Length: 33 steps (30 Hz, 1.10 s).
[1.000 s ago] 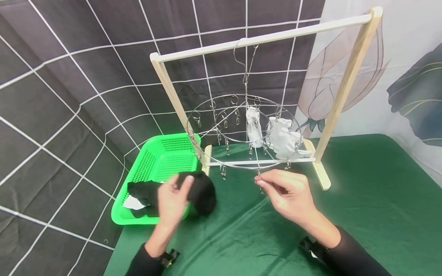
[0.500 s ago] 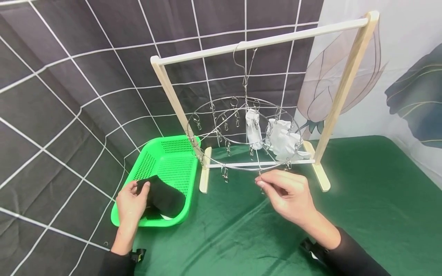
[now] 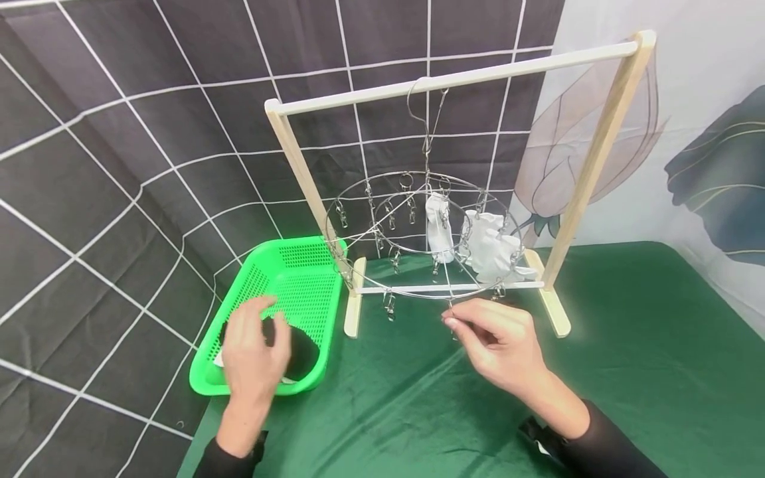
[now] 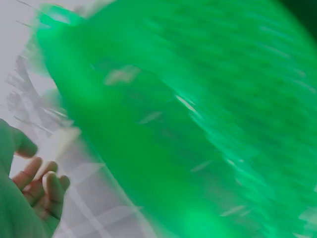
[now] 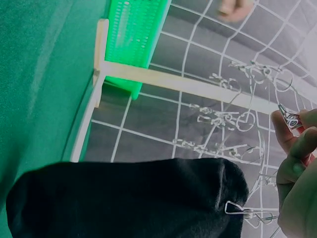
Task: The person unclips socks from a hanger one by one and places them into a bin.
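My left hand [image 3: 254,345] hovers over the near end of the green basket [image 3: 299,287], thumb and fingers apart. Beneath it in the basket lies a black sock [image 3: 305,352], partly hidden by the hand. In the left wrist view that hand [image 4: 32,191] holds nothing, and its fingers bend loosely beside the blurred basket. My right hand [image 3: 499,338] pinches a small metal clip at the front of the round wire hanger [image 3: 412,293]. The right wrist view shows this clip [image 5: 291,119] between thumb and finger. There, a dark sock [image 5: 129,198] hangs from another clip.
The hanger hooks over the top bar [image 3: 358,95] of a wooden stand. White socks [image 3: 439,229] hang on its back right side, and several bare clips [image 3: 390,307] dangle around the rings. A green cloth [image 3: 382,411] covers the table; a grey checked curtain stands behind.
My left hand lifted the black sock over the basket's right side, swung it back left and released it inside. The right hand has kept its pinch on the clip.
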Motion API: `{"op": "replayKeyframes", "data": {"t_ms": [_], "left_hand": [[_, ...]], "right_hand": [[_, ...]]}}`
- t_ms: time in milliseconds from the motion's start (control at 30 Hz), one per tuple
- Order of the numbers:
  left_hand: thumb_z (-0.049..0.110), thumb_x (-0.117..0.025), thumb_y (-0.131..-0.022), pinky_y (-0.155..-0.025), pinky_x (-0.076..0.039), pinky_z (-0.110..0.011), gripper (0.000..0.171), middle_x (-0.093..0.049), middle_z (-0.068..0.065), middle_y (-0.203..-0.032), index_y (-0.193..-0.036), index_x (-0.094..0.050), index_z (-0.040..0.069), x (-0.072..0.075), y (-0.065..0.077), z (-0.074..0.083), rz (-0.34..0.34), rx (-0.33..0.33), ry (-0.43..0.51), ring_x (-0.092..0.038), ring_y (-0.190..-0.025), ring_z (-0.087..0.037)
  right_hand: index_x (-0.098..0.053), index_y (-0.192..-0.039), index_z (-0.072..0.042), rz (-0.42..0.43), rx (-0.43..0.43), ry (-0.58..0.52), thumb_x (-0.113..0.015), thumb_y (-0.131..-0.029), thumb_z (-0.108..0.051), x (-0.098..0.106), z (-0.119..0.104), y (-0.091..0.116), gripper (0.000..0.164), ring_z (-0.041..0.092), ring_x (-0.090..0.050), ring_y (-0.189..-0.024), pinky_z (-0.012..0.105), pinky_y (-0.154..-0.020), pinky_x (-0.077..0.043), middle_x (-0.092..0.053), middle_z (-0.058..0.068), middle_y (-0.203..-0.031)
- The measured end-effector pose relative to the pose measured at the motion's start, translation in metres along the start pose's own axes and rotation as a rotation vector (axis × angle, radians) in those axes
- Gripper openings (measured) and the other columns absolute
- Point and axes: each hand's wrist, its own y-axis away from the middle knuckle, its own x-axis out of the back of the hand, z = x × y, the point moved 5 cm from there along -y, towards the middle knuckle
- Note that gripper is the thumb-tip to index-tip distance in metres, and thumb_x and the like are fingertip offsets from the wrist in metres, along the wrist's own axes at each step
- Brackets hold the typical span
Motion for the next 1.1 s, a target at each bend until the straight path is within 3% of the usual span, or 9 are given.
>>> {"op": "replayKeyframes", "data": {"t_ms": [100, 200, 267, 333, 433, 600, 900, 1100], "left_hand": [[0.002, -0.062, -0.074, -0.076, -0.057, -0.049, 0.023, -0.071, -0.022, -0.093, -0.094, -0.069, -0.008, 0.000, -0.021, 0.063, 0.092, -0.259, 0.147, -0.065, -0.090, -0.036], [0.004, -0.060, -0.081, -0.074, -0.060, -0.041, 0.020, -0.072, -0.021, -0.092, -0.093, -0.070, -0.008, -0.001, -0.037, 0.119, 0.138, -0.485, 0.259, -0.067, -0.089, -0.033], [0.005, -0.060, -0.086, -0.074, -0.060, -0.038, 0.019, -0.073, -0.020, -0.093, -0.096, -0.071, -0.008, -0.003, -0.044, 0.148, 0.132, -0.600, 0.312, -0.068, -0.090, -0.032], [0.005, -0.059, -0.087, -0.077, -0.060, -0.035, 0.021, -0.073, -0.017, -0.097, -0.101, -0.071, -0.006, -0.008, -0.049, 0.169, 0.093, -0.665, 0.326, -0.068, -0.093, -0.029], [0.004, -0.061, -0.086, -0.082, -0.058, -0.033, 0.024, -0.073, -0.013, -0.100, -0.107, -0.071, -0.003, -0.021, -0.052, 0.186, -0.001, -0.666, 0.302, -0.067, -0.095, -0.025], [0.002, -0.061, -0.085, -0.074, -0.059, -0.028, 0.022, -0.071, -0.006, -0.092, -0.103, -0.073, 0.003, -0.041, -0.047, 0.188, -0.118, -0.571, 0.243, -0.066, -0.086, -0.018], [-0.003, -0.059, -0.083, -0.073, -0.059, -0.030, 0.020, -0.071, -0.003, -0.087, -0.095, -0.073, 0.006, -0.052, -0.040, 0.180, -0.146, -0.510, 0.286, -0.066, -0.084, -0.017], [-0.008, -0.054, -0.081, -0.075, -0.059, -0.030, 0.027, -0.069, -0.004, -0.089, -0.098, -0.071, 0.004, -0.054, -0.039, 0.176, -0.170, -0.481, 0.293, -0.065, -0.085, -0.018]], "right_hand": [[-0.073, -0.077, 0.000, -0.001, 0.010, 0.003, -0.075, -0.060, 0.014, 0.000, -0.002, -0.001, 0.022, 0.006, -0.050, -0.050, 0.015, -0.041, -0.038, -0.071, 0.010, -0.069], [-0.073, -0.077, 0.001, -0.006, 0.025, 0.003, -0.075, -0.061, 0.013, -0.001, -0.004, -0.001, 0.020, 0.007, -0.053, -0.052, 0.016, -0.041, -0.041, -0.071, 0.011, -0.069], [-0.073, -0.077, 0.001, -0.008, 0.036, 0.003, -0.075, -0.061, 0.013, -0.002, -0.005, 0.000, 0.020, 0.009, -0.054, -0.053, 0.016, -0.041, -0.042, -0.071, 0.011, -0.069], [-0.073, -0.077, 0.001, -0.012, 0.040, 0.006, -0.075, -0.062, 0.013, -0.003, -0.005, 0.001, 0.020, 0.008, -0.054, -0.053, 0.016, -0.042, -0.042, -0.071, 0.011, -0.070], [-0.072, -0.078, 0.000, -0.018, 0.034, 0.011, -0.075, -0.062, 0.012, -0.005, -0.003, 0.004, 0.020, 0.007, -0.051, -0.052, 0.015, -0.042, -0.041, -0.070, 0.010, -0.070], [-0.072, -0.079, -0.001, -0.041, 0.023, 0.008, -0.076, -0.063, 0.010, -0.010, 0.001, 0.010, 0.020, 0.004, -0.048, -0.051, 0.015, -0.042, -0.039, -0.070, 0.008, -0.072], [-0.074, -0.083, -0.003, -0.084, 0.017, 0.038, -0.079, -0.066, 0.003, -0.013, 0.007, 0.015, 0.019, 0.003, -0.047, -0.050, 0.014, -0.042, -0.039, -0.071, 0.005, -0.073], [-0.074, -0.092, -0.004, -0.179, 0.057, 0.059, -0.079, -0.068, -0.002, -0.010, 0.007, 0.012, 0.025, 0.002, -0.048, -0.049, 0.016, -0.042, -0.043, -0.072, 0.005, -0.079]]}}
